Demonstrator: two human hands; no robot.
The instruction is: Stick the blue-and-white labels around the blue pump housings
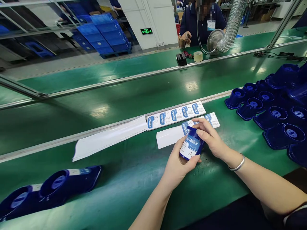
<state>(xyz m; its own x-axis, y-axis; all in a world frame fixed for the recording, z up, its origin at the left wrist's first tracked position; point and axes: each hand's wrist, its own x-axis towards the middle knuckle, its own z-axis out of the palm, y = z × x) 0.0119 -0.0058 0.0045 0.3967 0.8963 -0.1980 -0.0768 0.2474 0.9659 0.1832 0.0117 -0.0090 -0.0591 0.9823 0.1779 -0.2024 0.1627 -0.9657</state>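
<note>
Between my two hands is a blue plastic housing [200, 147] with a blue-and-white label [190, 145] on its side. My left hand [178, 161] grips its lower end, thumb and fingers on either side. With bent fingers, my right hand [208, 134] holds the upper edge, the thumb near the label's top. Just behind lies a label strip [169, 136], partly bare backing, partly covered by my right hand. Farther back, a stack of label sheets [176, 115] rests along the metal rail, beside blank white backing paper [110, 137].
Several blue housings [275, 113] crowd the right side. Labelled blue housings [57, 185] lie at the lower left. Across the rail [129, 80], a co-worker [202, 24] sits near a flexible duct [232, 28], a tape roll [198, 56] and a black block [181, 59].
</note>
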